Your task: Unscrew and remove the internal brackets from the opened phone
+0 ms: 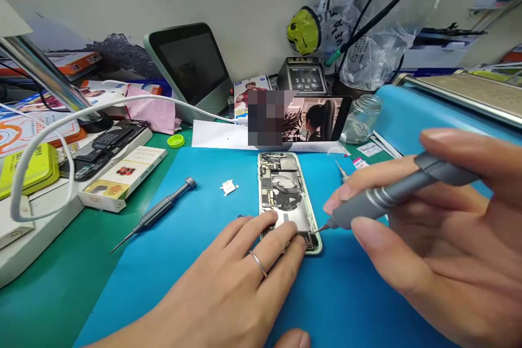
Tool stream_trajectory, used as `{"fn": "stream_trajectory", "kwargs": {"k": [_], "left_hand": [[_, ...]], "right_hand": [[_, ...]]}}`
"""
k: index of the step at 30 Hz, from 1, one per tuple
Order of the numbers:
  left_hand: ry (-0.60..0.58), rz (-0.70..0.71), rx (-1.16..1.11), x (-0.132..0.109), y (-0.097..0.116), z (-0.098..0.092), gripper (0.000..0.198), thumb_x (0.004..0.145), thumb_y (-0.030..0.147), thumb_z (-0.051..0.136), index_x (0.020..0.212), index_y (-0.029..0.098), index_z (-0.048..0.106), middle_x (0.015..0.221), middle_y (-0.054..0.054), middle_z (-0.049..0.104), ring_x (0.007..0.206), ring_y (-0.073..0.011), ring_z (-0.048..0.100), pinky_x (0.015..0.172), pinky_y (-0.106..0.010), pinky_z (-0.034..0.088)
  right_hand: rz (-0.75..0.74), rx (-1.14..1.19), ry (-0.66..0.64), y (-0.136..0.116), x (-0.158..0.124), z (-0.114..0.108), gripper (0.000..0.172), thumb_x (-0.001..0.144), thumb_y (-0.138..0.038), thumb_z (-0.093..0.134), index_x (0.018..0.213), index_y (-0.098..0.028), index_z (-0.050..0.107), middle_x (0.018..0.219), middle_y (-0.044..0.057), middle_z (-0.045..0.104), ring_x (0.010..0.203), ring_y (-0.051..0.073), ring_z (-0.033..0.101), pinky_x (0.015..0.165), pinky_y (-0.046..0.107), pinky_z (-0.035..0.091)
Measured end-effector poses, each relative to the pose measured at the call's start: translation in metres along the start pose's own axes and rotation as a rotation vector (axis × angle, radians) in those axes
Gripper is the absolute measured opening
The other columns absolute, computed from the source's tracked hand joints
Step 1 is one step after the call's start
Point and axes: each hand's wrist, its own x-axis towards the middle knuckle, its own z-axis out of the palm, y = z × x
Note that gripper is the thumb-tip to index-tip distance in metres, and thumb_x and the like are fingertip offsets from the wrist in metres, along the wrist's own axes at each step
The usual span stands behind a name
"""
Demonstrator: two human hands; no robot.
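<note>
An opened phone frame (287,198) with its inner parts showing lies upright in the view on the blue mat (196,174). My left hand (244,277) rests over its lower left part, fingers spread, fingertips touching it; a ring is on one finger. In my right hand (432,228) is a grey screwdriver (367,204), held between thumb and fingers, its tip at the phone's lower right inner edge. Left of the phone lies a small silvery metal plate (229,187). Another grey screwdriver (157,212) lies farther left.
Behind the mat, a propped phone (316,119) shows a video. A glass jar (362,117), a tablet-like display (190,65) and a soldering station (305,79) stand at the back. At left are an open small box (126,176), a white cable (122,100) and a green cap (175,141).
</note>
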Motion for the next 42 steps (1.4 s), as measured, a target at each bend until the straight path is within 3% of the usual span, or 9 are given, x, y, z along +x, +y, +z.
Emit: {"fn": "stream_trajectory", "kwargs": {"k": [5, 10, 17, 21, 27, 33, 38, 40, 42], "left_hand": [[0.053, -0.05, -0.035, 0.001, 0.005, -0.008, 0.058, 0.104, 0.044, 0.061, 0.152, 0.011, 0.056, 0.154, -0.011, 0.06, 0.138, -0.0392, 0.058, 0.107, -0.055, 0.06], [0.074, -0.054, -0.115, 0.002, 0.003, -0.012, 0.047, 0.106, 0.035, 0.056, 0.147, 0.014, 0.06, 0.15, -0.01, 0.064, 0.137, -0.0331, 0.058, 0.111, -0.05, 0.058], [0.093, -0.109, -0.224, 0.007, -0.001, -0.013, 0.038, 0.109, 0.033, 0.051, 0.144, 0.018, 0.058, 0.145, -0.009, 0.064, 0.13, -0.0283, 0.058, 0.109, -0.046, 0.054], [0.075, -0.113, -0.201, 0.016, -0.003, -0.009, 0.031, 0.109, 0.03, 0.05, 0.135, 0.018, 0.064, 0.131, -0.011, 0.065, 0.113, -0.0303, 0.059, 0.095, -0.049, 0.055], [0.134, -0.12, -0.236, 0.021, -0.007, -0.006, 0.023, 0.11, 0.025, 0.049, 0.109, 0.019, 0.071, 0.119, -0.009, 0.067, 0.098, -0.0254, 0.058, 0.086, -0.045, 0.048], [0.157, -0.104, -0.271, 0.021, -0.006, -0.004, 0.023, 0.11, 0.021, 0.05, 0.119, 0.018, 0.071, 0.116, -0.007, 0.068, 0.096, -0.0224, 0.056, 0.085, -0.041, 0.045], [0.162, -0.147, -0.309, 0.025, -0.008, -0.002, 0.023, 0.11, 0.023, 0.052, 0.103, 0.02, 0.074, 0.107, -0.005, 0.068, 0.09, -0.0217, 0.055, 0.079, -0.041, 0.044], [0.173, -0.177, -0.362, 0.027, -0.009, -0.002, 0.02, 0.109, 0.023, 0.055, 0.104, 0.021, 0.074, 0.107, -0.003, 0.068, 0.09, -0.0207, 0.056, 0.079, -0.04, 0.045], [0.184, -0.222, -0.433, 0.028, -0.009, -0.002, 0.017, 0.108, 0.023, 0.058, 0.105, 0.024, 0.075, 0.106, -0.002, 0.068, 0.092, -0.0198, 0.058, 0.081, -0.039, 0.045]], "right_hand": [[0.054, 0.115, -0.099, -0.002, 0.005, 0.002, 0.07, 0.091, -0.007, 0.066, 0.147, -0.047, 0.052, 0.118, 0.0, 0.065, 0.089, 0.017, 0.072, 0.065, 0.029, 0.065], [0.109, 0.176, -0.202, 0.006, 0.003, 0.004, 0.063, 0.095, -0.008, 0.063, 0.146, -0.044, 0.048, 0.109, -0.002, 0.066, 0.093, 0.016, 0.071, 0.071, 0.029, 0.063], [0.143, 0.173, -0.152, 0.008, 0.008, 0.004, 0.058, 0.093, -0.01, 0.064, 0.143, -0.035, 0.049, 0.1, -0.001, 0.066, 0.086, 0.015, 0.068, 0.065, 0.026, 0.06], [0.159, 0.149, -0.122, 0.011, 0.011, 0.002, 0.057, 0.093, -0.011, 0.065, 0.144, -0.031, 0.048, 0.096, -0.001, 0.066, 0.088, 0.015, 0.068, 0.065, 0.025, 0.06], [0.208, 0.148, -0.099, 0.013, 0.014, 0.0, 0.057, 0.093, -0.013, 0.066, 0.143, -0.033, 0.05, 0.096, -0.002, 0.069, 0.084, 0.016, 0.071, 0.064, 0.028, 0.061], [0.178, 0.147, -0.124, 0.014, 0.012, 0.0, 0.06, 0.093, -0.014, 0.068, 0.146, -0.035, 0.051, 0.102, -0.002, 0.069, 0.086, 0.013, 0.07, 0.065, 0.023, 0.061], [0.169, 0.122, -0.176, 0.01, 0.01, 0.0, 0.06, 0.095, -0.013, 0.064, 0.146, -0.04, 0.049, 0.121, 0.001, 0.07, 0.091, 0.018, 0.074, 0.065, 0.03, 0.063], [0.149, 0.105, -0.134, 0.006, 0.011, -0.001, 0.054, 0.094, -0.014, 0.063, 0.141, -0.038, 0.054, 0.128, 0.003, 0.069, 0.086, 0.018, 0.074, 0.06, 0.033, 0.062], [0.067, 0.078, -0.095, 0.001, 0.014, -0.006, 0.048, 0.092, -0.013, 0.063, 0.132, -0.039, 0.059, 0.117, 0.001, 0.072, 0.075, 0.017, 0.073, 0.053, 0.033, 0.059]]}}
